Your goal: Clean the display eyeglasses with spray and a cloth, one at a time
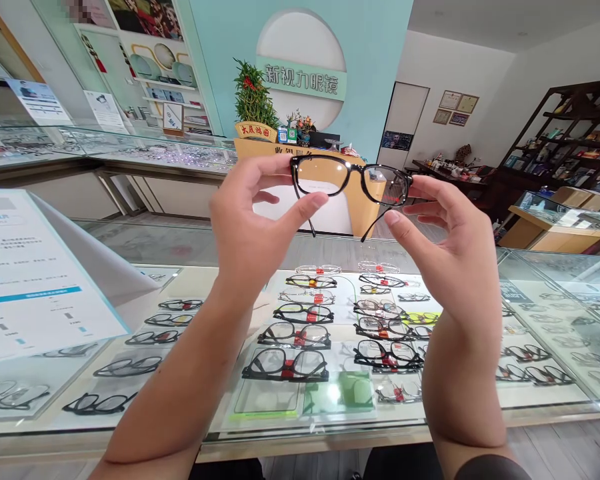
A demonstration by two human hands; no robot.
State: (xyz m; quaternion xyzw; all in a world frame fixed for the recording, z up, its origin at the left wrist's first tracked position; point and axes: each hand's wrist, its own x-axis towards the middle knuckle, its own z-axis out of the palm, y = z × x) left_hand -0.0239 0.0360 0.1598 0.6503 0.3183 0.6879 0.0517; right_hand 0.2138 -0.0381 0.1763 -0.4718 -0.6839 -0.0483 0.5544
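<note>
A pair of black-framed glasses [355, 169] is held up above the glass display case, its lenses upright and its two temples unfolded. My left hand [260, 220] grips the frame's left end, fingers at the hinge and thumb below the lens. At the right end, the fingertips of my right hand [445, 233] hold the other hinge, with the thumb near the right temple. Beneath my hands, rows of glasses [293, 337] lie inside the case, many with red tags. A green cloth or card [339, 393] lies near the front.
A printed sign [30, 280] stands on the case at the left. Glass counters [155, 157] run behind it. Beyond stands a wooden reception desk [365, 207] with a plant [253, 100]. Another counter [555, 227] and dark shelves [575, 133] are at the right.
</note>
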